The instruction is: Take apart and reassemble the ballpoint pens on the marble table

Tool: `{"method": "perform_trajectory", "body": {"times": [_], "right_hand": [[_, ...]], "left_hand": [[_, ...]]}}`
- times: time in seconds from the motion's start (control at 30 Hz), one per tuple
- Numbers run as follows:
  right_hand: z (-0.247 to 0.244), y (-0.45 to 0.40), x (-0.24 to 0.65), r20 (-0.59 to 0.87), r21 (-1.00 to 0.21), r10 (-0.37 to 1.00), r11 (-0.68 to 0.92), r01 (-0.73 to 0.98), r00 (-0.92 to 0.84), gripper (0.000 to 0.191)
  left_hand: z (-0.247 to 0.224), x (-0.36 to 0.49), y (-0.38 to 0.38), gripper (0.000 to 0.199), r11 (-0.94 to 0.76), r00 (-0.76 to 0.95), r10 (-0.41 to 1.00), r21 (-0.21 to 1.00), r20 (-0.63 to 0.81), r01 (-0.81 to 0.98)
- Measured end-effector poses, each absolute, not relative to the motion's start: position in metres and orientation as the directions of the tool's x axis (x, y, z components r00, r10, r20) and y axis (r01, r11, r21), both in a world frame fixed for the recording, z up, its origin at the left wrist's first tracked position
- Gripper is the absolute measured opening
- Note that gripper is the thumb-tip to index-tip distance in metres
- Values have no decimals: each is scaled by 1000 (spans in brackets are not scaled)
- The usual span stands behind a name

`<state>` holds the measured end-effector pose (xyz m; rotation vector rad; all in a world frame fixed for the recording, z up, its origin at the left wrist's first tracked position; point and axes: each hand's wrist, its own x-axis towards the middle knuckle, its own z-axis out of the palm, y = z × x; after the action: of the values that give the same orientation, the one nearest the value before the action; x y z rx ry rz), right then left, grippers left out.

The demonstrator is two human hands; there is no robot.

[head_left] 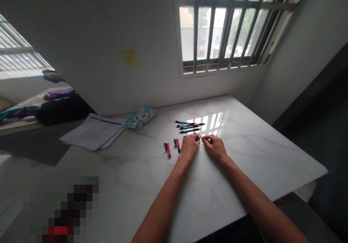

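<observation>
Close to the camera, two bare arms reach out over a white marble table (244, 156). At the bottom left there is a blurry patch of dark and red squares, and what it covers cannot be made out. The left hand (189, 145) rests on the table with its fingers curled in. The right hand (216, 146) is just beside it, and its fingers are curled too. Between the two hands there is a thin, pale pen part (201, 138). Both hands pinch it with their fingertips, one at each end, but it is too small to say just what piece it is. Just to the left of the left hand lie two pink pens (173, 147) with dark tips, side by side on the table. A bit farther back lies a small bunch of pens (189, 126) in teal, red and black, close together. Farther left sits a blue and white packet (141, 117), and next to it a stack of printed papers (94, 131). On the wall behind is a yellow sticky note (130, 57). To the right of it is a window with bars (225, 25).
</observation>
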<state>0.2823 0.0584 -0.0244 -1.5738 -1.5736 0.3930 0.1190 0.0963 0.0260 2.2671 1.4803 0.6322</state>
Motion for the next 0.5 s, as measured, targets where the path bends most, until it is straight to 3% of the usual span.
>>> {"method": "perform_trajectory", "body": {"times": [0.5], "right_hand": [[-25, 62, 277, 349, -729, 931, 201, 654, 103, 23]], "left_hand": [[23, 122, 101, 20, -344, 324, 937, 489, 129, 802]]}}
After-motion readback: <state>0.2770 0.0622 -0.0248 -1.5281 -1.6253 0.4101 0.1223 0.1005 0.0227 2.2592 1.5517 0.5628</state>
